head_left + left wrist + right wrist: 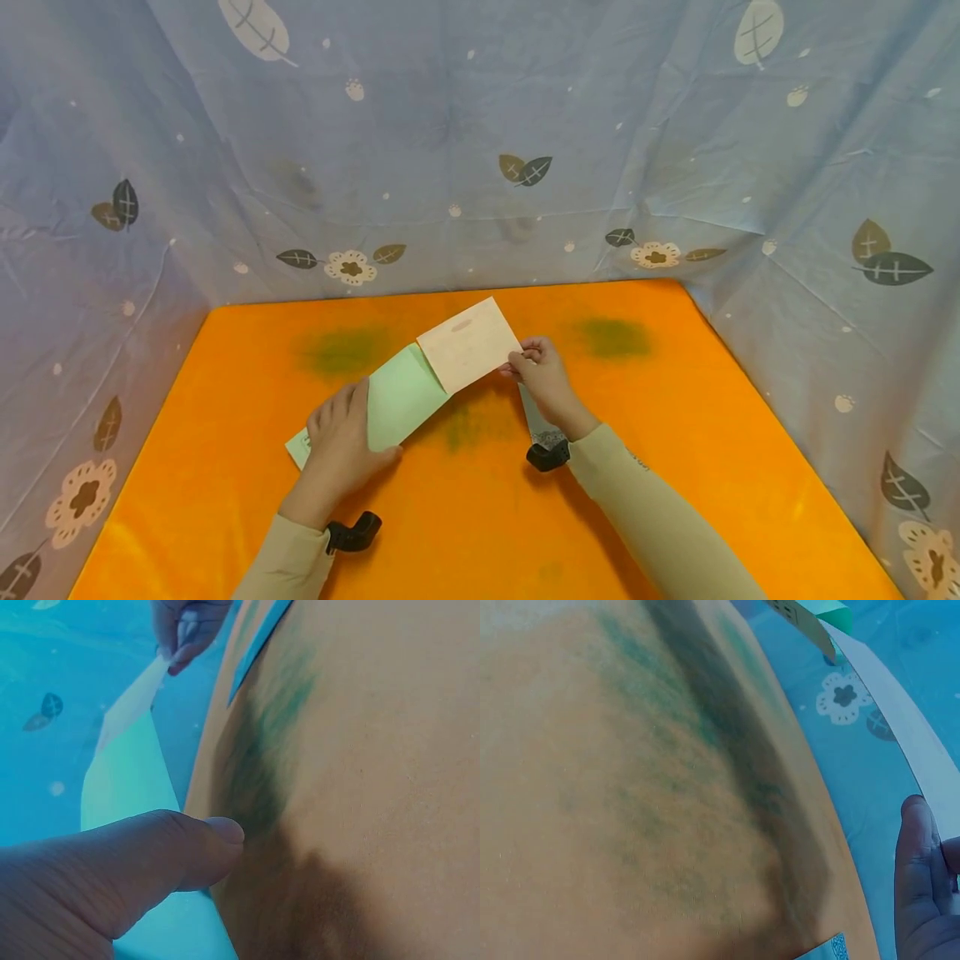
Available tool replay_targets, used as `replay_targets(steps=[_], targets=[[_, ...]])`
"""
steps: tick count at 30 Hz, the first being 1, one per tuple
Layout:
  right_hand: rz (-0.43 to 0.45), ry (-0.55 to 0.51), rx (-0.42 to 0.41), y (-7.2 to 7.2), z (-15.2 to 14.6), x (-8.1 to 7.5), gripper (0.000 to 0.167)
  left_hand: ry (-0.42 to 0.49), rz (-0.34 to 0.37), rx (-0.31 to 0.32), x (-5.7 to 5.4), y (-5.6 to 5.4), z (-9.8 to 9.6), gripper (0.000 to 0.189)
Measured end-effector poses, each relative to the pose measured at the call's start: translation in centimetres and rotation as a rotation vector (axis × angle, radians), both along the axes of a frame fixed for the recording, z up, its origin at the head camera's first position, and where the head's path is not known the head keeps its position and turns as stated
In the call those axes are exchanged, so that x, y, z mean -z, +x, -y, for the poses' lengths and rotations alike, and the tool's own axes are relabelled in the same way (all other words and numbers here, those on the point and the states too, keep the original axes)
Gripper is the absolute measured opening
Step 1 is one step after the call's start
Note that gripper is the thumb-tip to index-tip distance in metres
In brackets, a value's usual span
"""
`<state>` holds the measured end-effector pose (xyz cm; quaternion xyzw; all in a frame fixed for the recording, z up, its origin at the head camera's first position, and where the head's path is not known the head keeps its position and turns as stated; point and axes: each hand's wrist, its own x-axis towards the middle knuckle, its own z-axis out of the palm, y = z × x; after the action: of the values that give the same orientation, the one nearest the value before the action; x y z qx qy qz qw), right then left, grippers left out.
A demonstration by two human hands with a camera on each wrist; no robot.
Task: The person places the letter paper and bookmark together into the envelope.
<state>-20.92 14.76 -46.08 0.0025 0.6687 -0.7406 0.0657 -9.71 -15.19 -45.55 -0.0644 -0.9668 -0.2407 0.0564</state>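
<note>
A long pale green paper piece (405,396) slants up to the right above the table, with small printed marks at its lower left end. A pale pink paper panel (468,343) adjoins its upper end, meeting the green at a crease-like line. My left hand (337,442) grips the green part, fingers across its top face and thumb (187,847) at the near edge. At the panel's right corner, my right hand (543,375) pinches the paper between thumb (915,832) and fingers. In the right wrist view the panel (900,712) shows edge-on, slightly bowed.
A grey-blue strip (534,412) with a patterned end lies on the orange tablecloth (465,533) below my right hand. Black wrist devices (549,456) sit on both wrists. A blue patterned curtain (450,125) encloses the back and sides of the table.
</note>
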Motion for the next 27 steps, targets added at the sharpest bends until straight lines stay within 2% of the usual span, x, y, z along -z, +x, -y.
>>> replay_targets(steps=[13,20,27], targets=[[-0.092,0.049,-0.059,0.1,-0.8,0.0,0.027,-0.028,-0.013,-0.001,0.2,-0.4,-0.7,0.113],[-0.095,0.063,-0.112,1.4,-0.1,-2.9,0.027,-0.043,-0.02,-0.009,0.2,-0.4,-0.8,0.113],[-0.081,0.047,-0.133,1.5,0.5,-2.9,0.03,-0.037,-0.037,-0.007,0.5,-0.2,-0.6,0.112]])
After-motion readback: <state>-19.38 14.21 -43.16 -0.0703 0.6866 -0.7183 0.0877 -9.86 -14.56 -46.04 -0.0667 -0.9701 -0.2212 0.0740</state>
